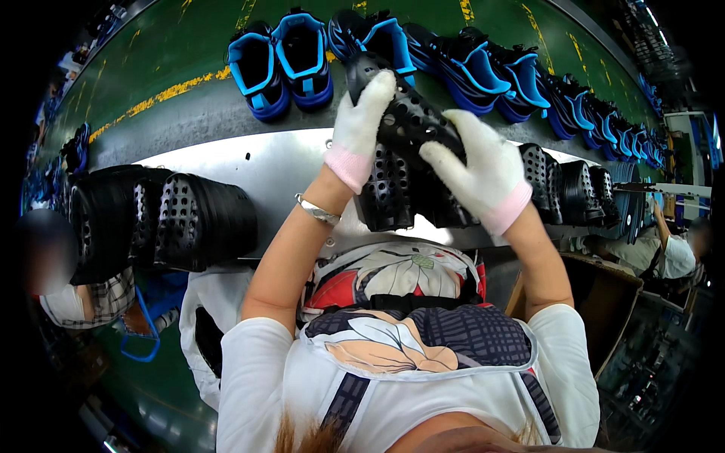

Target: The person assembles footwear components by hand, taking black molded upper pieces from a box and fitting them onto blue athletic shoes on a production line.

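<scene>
Both my hands wear white gloves with pink cuffs. A black shoe last [411,117], dotted with round holes, is held up between them over the metal bench. My left hand [364,113] wraps its far left end, thumb on top. Around its near right end closes my right hand [479,160]. Directly beneath stand more black perforated lasts [390,192], partly covered by the held one and my right hand. Just beyond the held last sits a black and blue sneaker [385,41], partly hidden by it.
A row of black and blue sneakers [472,72] runs along the grey conveyor [181,124]. More black lasts [204,219] stand on the bench at left and others [578,189] at right. A cardboard box [604,294] is at lower right. Other people sit at both sides.
</scene>
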Available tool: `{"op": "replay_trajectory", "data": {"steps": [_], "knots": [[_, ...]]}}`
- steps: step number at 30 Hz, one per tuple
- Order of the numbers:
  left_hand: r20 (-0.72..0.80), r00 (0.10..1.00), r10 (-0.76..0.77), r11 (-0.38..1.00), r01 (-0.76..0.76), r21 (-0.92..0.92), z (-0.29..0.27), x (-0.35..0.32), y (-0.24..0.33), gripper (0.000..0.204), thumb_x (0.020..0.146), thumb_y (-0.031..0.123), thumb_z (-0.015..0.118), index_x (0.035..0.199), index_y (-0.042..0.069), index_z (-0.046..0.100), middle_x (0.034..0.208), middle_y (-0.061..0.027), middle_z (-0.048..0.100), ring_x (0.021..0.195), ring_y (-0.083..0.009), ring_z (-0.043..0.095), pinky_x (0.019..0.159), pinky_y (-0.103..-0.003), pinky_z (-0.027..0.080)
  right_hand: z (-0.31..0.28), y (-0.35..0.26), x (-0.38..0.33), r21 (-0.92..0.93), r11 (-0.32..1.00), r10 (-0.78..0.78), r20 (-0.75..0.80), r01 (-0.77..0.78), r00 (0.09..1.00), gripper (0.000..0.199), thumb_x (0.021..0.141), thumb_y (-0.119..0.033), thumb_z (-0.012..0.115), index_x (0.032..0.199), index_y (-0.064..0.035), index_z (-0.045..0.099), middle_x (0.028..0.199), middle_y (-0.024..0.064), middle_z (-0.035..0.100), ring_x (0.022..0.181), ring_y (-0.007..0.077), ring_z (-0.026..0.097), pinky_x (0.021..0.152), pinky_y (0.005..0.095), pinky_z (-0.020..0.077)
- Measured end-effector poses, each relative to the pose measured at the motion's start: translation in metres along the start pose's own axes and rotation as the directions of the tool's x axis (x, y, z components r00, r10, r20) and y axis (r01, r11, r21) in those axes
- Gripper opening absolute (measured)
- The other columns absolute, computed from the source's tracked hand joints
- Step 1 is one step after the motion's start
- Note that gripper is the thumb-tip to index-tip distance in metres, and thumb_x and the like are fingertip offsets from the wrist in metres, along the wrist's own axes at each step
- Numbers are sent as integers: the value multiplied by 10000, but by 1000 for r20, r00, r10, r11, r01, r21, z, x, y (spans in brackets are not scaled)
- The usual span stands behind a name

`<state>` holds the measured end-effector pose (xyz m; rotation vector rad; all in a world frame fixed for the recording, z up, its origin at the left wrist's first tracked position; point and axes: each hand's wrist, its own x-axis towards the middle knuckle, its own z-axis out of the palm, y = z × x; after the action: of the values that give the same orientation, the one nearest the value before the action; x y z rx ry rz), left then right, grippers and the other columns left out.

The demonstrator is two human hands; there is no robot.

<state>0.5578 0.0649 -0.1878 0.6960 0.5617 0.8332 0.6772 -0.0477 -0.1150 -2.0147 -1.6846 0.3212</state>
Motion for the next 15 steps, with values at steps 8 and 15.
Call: {"op": "replay_trajectory", "data": {"steps": [8, 15], "knots": [[390, 897, 207, 125, -420, 899, -44, 41, -26, 597, 807, 383, 645, 1280, 54, 489, 1333, -195, 468, 1181, -346, 518, 989, -406, 446, -14, 51, 110, -381, 922, 60, 307, 65, 950, 458, 820, -426, 619, 848, 31, 633, 798, 239, 652, 785, 387, 649, 724, 438, 524], [252, 967, -48, 15, -252, 968, -26, 74, -16, 597, 791, 337, 651, 1303, 81, 482, 1333, -151, 477, 1115, -349, 563, 907, -431, 488, 23, 47, 204, -528, 831, 108, 464, 176, 879, 477, 824, -433, 589, 925, 23, 688, 893, 251, 663, 870, 388, 647, 791, 414, 523]]}}
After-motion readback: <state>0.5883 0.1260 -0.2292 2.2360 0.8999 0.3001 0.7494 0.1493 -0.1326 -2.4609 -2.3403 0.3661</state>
